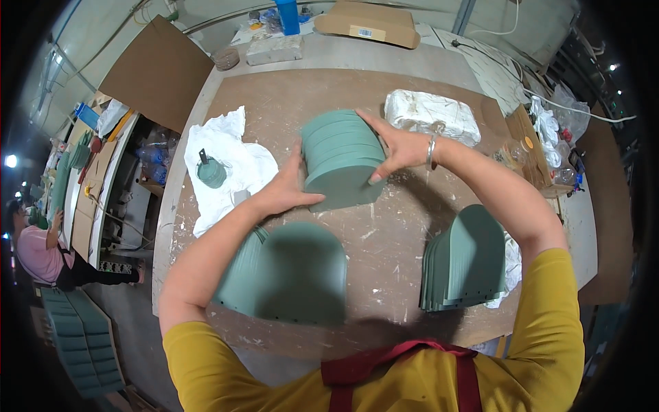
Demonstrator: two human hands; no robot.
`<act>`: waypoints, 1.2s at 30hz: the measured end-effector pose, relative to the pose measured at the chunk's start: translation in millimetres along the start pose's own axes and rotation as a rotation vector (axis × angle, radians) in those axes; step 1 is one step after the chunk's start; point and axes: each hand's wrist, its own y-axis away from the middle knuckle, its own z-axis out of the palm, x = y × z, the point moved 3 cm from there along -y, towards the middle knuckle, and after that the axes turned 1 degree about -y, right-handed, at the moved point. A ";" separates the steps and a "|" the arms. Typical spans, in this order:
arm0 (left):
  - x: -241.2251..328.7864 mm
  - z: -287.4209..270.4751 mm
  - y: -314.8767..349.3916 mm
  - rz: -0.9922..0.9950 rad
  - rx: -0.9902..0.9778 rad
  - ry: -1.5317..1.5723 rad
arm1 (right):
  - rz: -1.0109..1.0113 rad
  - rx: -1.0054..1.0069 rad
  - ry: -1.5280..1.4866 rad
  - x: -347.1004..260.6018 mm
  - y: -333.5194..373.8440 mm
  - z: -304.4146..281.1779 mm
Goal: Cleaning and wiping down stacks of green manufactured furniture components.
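Where both hands (343,175) clasp the green stack (341,158), its base hides.

Both forearms come up from the lower edge and converge on the middle of the frame, elbows spread wide, yellow sleeves ending at the upper arms. The left hand (285,189) sits just left of centre, palm turned right, thumb pointing right along the lower edge of what it grips, fingers hidden behind. The right hand (398,147) lies right of centre and slightly higher, wrist bent, fingers spread toward the upper left, thumb angled down. A metal bangle (431,152) circles the right wrist. The hands face each other, pressing inward, well apart.
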 end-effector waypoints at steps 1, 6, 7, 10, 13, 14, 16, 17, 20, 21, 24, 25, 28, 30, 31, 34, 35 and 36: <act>2.0 1.3 -1.2 0.000 0.004 0.002 | -0.001 -0.004 0.003 0.9 0.7 1.3; -2.2 0.9 -1.6 0.042 0.065 -0.009 | 0.018 0.095 0.105 -3.3 5.7 11.2; -2.7 0.2 -1.5 0.046 0.066 -0.008 | 0.040 0.112 0.067 -3.6 5.5 11.1; 0.0 -1.5 -3.3 0.015 0.043 0.014 | 0.012 0.140 0.116 -6.2 6.3 11.2; 6.4 -4.1 -8.1 -0.050 -0.026 0.203 | 0.228 0.045 -0.236 -12.7 7.6 -10.1; 5.0 -5.8 -13.7 -0.062 -0.075 0.334 | 0.306 0.015 -0.233 -13.5 5.3 -18.8; 9.5 -5.7 -21.4 -0.167 -0.199 0.573 | 0.428 -0.047 -0.297 -1.9 0.7 -23.2; 12.0 -2.7 -21.9 -0.166 -0.207 0.575 | 0.504 -0.071 -0.326 -3.5 1.0 -24.5; 6.6 2.8 -23.3 -0.029 -0.123 0.363 | 0.388 0.040 -0.213 7.4 16.0 -9.3; -4.1 1.3 -17.7 -0.027 -0.119 0.356 | 0.243 0.086 -0.222 -3.0 19.7 -6.0; 29.9 -5.1 -5.3 -0.060 -0.076 0.070 | 0.118 0.142 -0.030 -21.3 41.0 3.7; 28.3 -5.0 -4.9 -0.059 -0.079 0.064 | 0.065 0.225 0.083 -25.9 42.1 4.2; 25.8 -1.6 -5.2 0.103 0.002 -0.142 | 0.028 0.318 0.236 -35.0 51.4 6.7; 24.6 7.1 -8.5 0.104 -0.015 -0.150 | 0.086 0.320 0.288 -39.5 58.7 8.0; 24.5 12.6 -9.8 0.100 -0.025 -0.154 | 0.091 0.318 0.288 -39.2 63.5 9.5; 32.7 26.0 -16.2 0.062 -0.093 -0.138 | 0.147 0.303 0.290 -32.9 79.5 8.9; 38.0 30.5 -19.4 0.045 -0.119 -0.146 | 0.125 0.308 0.274 -29.6 85.1 7.4; 43.5 33.6 -24.2 0.050 -0.124 -0.141 | 0.103 0.312 0.258 -26.9 91.4 4.9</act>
